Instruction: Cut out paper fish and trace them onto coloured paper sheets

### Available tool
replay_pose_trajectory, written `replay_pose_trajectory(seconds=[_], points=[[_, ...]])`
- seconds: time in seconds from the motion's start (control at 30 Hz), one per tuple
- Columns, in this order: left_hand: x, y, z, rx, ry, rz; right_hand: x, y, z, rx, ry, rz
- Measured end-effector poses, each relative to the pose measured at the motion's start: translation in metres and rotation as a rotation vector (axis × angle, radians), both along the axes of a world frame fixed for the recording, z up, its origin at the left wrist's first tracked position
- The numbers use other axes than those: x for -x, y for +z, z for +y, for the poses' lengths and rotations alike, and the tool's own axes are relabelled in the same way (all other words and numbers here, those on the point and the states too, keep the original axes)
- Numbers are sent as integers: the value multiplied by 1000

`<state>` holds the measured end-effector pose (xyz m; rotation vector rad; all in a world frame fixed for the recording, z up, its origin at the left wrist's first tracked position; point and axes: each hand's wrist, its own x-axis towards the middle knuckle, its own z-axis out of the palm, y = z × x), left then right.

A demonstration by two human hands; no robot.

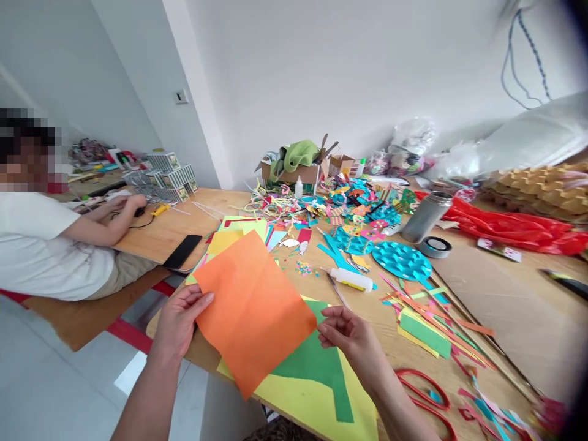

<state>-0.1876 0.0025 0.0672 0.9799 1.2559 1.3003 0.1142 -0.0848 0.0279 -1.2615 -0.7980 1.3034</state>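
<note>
A sheet of orange paper [257,312] is raised at a tilt over the near table edge. My left hand [181,321] grips its left corner, with the thumb on top. At the opposite corner is my right hand [346,334], its fingers and thumb closed at the tip of the paper. Below the orange sheet lies a yellow sheet [362,404] with a green paper piece [340,386] on it; the orange sheet hides part of both. Red-handled scissors [427,389] rest beside my right forearm.
A glue bottle [351,280], bright paper strips [427,331] and blue egg-carton pieces [402,260] lie beyond my hands. A steel flask [427,214] stands at the right. Cardboard [505,306] covers the right side. A person in a white shirt [55,245] sits at the left, near a black phone [182,252].
</note>
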Motion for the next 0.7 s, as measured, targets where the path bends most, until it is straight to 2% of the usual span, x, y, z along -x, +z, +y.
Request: replay_pose_trajectory(seconds=[0.1, 0.2, 0.37, 0.5, 0.6, 0.7], points=[[-1, 5, -1, -21, 22, 9, -5, -11, 0, -28, -19, -83], [-2, 11, -2, -26, 26, 13, -10, -10, 0, -26, -33, -150], [-5, 27, -9, 8, -147, -38, -13, 4, 8, -99, 24, -302], [-5, 52, -24, 39, -258, -76, 2, 15, 22, -285, 117, -320], [-1, 73, -39, 47, -192, -89, 27, 24, 26, -410, 215, -277], [10, 89, -50, 98, -30, -31, 54, 30, 18, -329, 367, -157]])
